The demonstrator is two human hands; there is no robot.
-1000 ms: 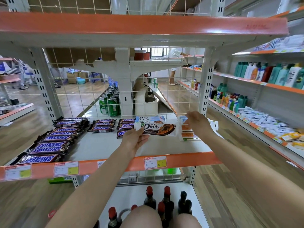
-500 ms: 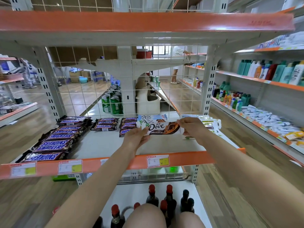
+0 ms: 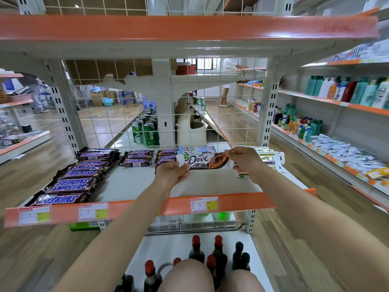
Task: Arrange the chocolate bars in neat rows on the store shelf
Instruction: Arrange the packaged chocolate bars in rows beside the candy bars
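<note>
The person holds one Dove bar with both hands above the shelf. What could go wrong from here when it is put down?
1. The Dove bar is held only at its ends by the left hand and right hand; it may slip or land crooked.
2. The Snickers bars lie close behind it, so lowering it could push their row askew.
3. The packets behind the right hand sit near the shelf side edge; the wrist might knock them off.

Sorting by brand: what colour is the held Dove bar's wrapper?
Dark brown with white ends, Dove bar, head view.
</note>
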